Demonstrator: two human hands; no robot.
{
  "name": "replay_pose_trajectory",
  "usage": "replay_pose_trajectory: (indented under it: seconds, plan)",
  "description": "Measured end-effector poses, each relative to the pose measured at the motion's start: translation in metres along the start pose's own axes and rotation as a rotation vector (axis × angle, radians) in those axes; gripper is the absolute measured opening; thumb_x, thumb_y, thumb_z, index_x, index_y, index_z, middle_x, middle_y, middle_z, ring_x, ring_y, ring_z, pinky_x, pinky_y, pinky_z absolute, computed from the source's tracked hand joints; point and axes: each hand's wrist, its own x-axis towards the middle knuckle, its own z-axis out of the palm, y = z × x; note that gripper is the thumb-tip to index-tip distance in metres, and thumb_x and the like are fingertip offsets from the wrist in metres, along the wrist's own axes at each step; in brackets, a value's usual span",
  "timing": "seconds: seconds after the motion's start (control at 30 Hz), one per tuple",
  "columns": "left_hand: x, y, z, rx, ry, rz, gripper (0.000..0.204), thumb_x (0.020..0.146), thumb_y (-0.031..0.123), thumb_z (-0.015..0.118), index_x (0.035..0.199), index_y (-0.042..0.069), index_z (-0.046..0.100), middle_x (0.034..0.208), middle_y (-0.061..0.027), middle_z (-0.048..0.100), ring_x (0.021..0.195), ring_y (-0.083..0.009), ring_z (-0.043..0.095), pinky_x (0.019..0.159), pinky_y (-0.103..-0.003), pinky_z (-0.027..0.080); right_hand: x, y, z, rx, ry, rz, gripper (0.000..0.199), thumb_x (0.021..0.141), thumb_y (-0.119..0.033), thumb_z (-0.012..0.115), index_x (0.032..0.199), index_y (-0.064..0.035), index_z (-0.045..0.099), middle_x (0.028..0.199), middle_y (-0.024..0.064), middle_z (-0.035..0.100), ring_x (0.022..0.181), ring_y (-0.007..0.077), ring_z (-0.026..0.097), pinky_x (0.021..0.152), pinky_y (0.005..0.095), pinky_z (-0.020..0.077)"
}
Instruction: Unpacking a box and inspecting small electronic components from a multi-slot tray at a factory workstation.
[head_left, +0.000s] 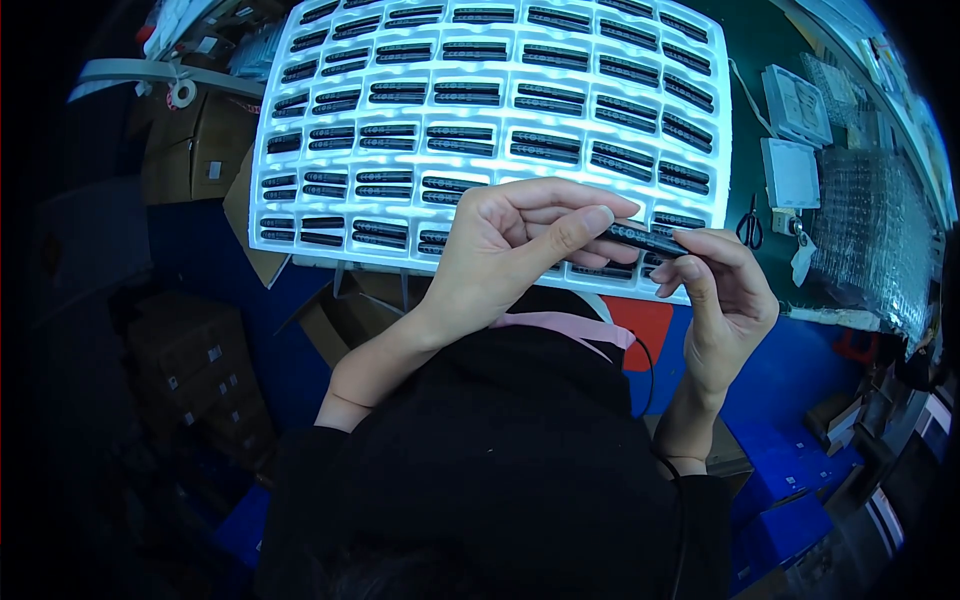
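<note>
Green table (pixel 757 35) lies beneath a white tray (pixel 722 110); over the tray's near right part, the left hand (pixel 505 225) pinches a black stick (pixel 640 236) at its left end, the right hand (pixel 728 285) at its right. Probably light, stiff and slick, it suits fingertip holds near both ends.

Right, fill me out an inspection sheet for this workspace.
Surface: green table, largely covered by a white tray.
Job's things: black sticks, mostly paired in the tray's compartments; one held stick above it.
Clutter: scissors, white box and clear plastic, right of the tray.
Hands: left hand and right hand both grip the held stick, one toward each end.
Cables: black cable beside the person's body.
Surroundings: cartons at left, below table level.
</note>
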Motion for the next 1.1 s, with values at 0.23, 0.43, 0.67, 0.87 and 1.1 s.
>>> replay_pose_trajectory:
  seconds: [0.23, 0.43, 0.67, 0.87, 1.1]
  plan:
    - [0.004, -0.013, -0.012, 0.605, 0.177, 0.333, 0.020, 0.093, 0.004, 0.067, 0.112, 0.000, 0.072, 0.108, -0.0131, 0.074, 0.091, -0.0231, 0.073, 0.084, -0.026, 0.059, 0.014, 0.016, -0.002, -0.227, 0.097, 0.122, 0.018, 0.087, 0.003, 0.071, 0.105, 0.0045, 0.071, 0.093, 0.0113, 0.070, 0.066, 0.0133, 0.064, 0.061, 0.0188, 0.0502]
    - [0.002, -0.022, -0.020, 0.949, 0.226, 0.417, 0.017, 0.085, 0.003, 0.074, 0.102, 0.008, 0.077, 0.100, -0.0054, 0.068, 0.085, -0.0155, 0.061, 0.075, -0.024, 0.050, 0.017, 0.031, 0.005, -0.561, 0.004, -0.043, 0.019, 0.086, 0.000, 0.074, 0.105, 0.0000, 0.074, 0.092, 0.0068, 0.071, 0.069, 0.0099, 0.054, 0.058, 0.0187, 0.0424]
    - [0.006, -0.026, -0.016, 1.203, 0.111, 0.436, 0.014, 0.081, 0.009, 0.078, 0.096, 0.012, 0.078, 0.095, -0.0007, 0.058, 0.078, -0.0124, 0.047, 0.071, -0.025, 0.040, 0.018, 0.033, 0.006, -0.788, 0.004, -0.300, 0.017, 0.082, 0.001, 0.076, 0.099, -0.0043, 0.077, 0.092, 0.0054, 0.064, 0.077, 0.0127, 0.049, 0.064, 0.0243, 0.0412]
    - [0.007, -0.024, -0.017, 1.226, 0.066, 0.375, 0.012, 0.082, 0.013, 0.078, 0.094, 0.012, 0.077, 0.093, -0.0010, 0.056, 0.078, -0.0126, 0.046, 0.075, -0.026, 0.038, 0.004, 0.015, 0.004, -0.914, -0.020, -0.244, 0.018, 0.082, -0.001, 0.078, 0.099, -0.0048, 0.076, 0.090, 0.0045, 0.057, 0.079, 0.0147, 0.049, 0.067, 0.0256, 0.0412]
    - [0.007, -0.025, -0.018, 1.162, 0.043, 0.310, 0.011, 0.082, 0.014, 0.078, 0.093, 0.011, 0.075, 0.093, -0.0014, 0.056, 0.081, -0.0143, 0.049, 0.076, -0.028, 0.040, -0.001, 0.017, 0.007, -0.896, 0.011, -0.160, 0.016, 0.081, -0.002, 0.078, 0.096, -0.0040, 0.075, 0.084, 0.0035, 0.054, 0.076, 0.0151, 0.047, 0.062, 0.0272, 0.0399]
